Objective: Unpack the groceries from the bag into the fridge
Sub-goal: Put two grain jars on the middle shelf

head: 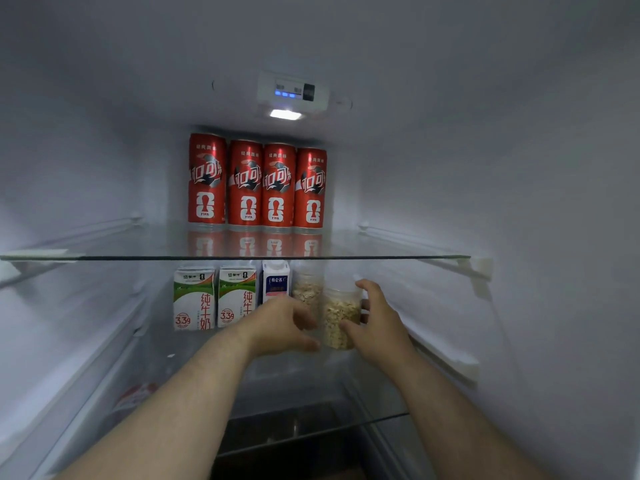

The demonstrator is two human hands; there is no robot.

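We see white plastic fridge walls (519, 168) around a clear glass shelf (104, 257), lit by a bright rectangular lamp (285, 114) beside a white control panel (292, 91) with blue lights.

Centre frame, four red cans (246, 185) stand in a row at the back of the upper glass shelf (398, 244), under a lit lamp (285, 115) and a control panel (292, 91) with blue lights. On the lower shelf (194, 362), from left to right, stand two green-and-white milk cartons (194, 299), a blue-and-white carton (275, 282) and a rear jar (306, 292) of pale flakes. The right grip (377, 323) holds a front jar (341, 317) of flakes, thumb and fingers around it. The left grip (280, 323), fingers loosely curved, sits just left of that jar; whether they touch cannot be told.
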